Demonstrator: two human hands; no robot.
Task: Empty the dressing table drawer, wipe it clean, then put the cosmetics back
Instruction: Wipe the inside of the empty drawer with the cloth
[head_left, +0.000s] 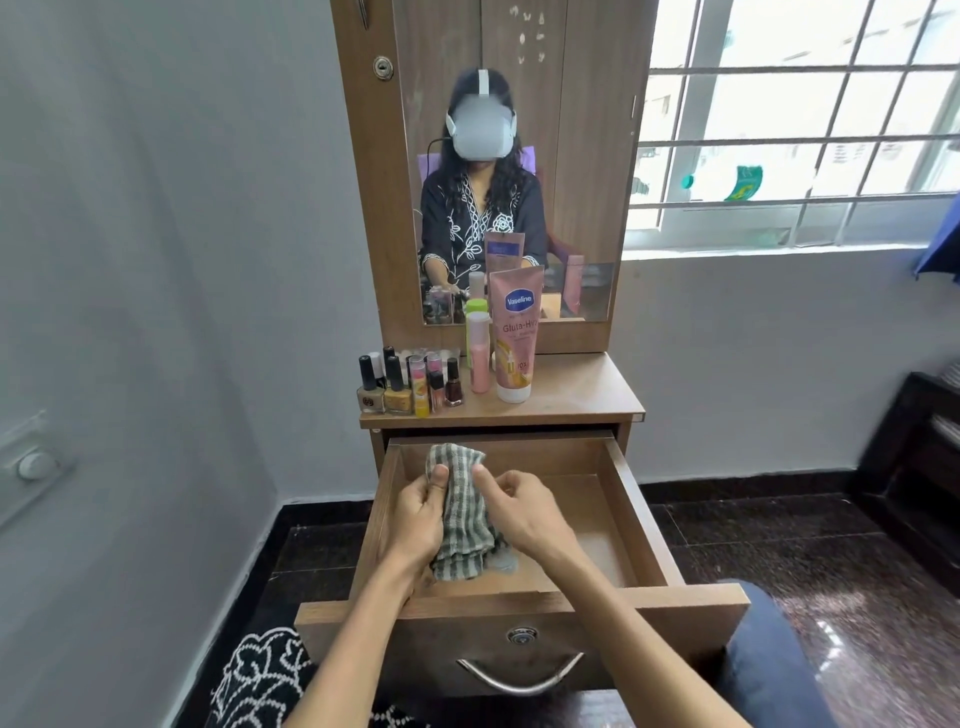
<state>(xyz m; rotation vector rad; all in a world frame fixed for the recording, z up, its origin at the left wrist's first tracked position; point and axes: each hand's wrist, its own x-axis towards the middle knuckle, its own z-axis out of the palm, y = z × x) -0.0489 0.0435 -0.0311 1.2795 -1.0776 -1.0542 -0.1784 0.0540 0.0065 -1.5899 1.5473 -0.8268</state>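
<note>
Drawer (631, 512) pulled open, my left grip (415, 514) and right grip (522, 512) both pinching striped cloth (462, 509) inside, cosmetics (410, 382) on worktop (576, 387).

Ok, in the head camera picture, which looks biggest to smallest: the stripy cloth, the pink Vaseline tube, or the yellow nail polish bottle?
1. Striped cloth, though it is nearest the camera, which makes it look bigger.
2. Vaseline tube, close in length to the cloth, so these two are unsure.
3. Yellow nail polish bottle, clearly smallest.
</note>
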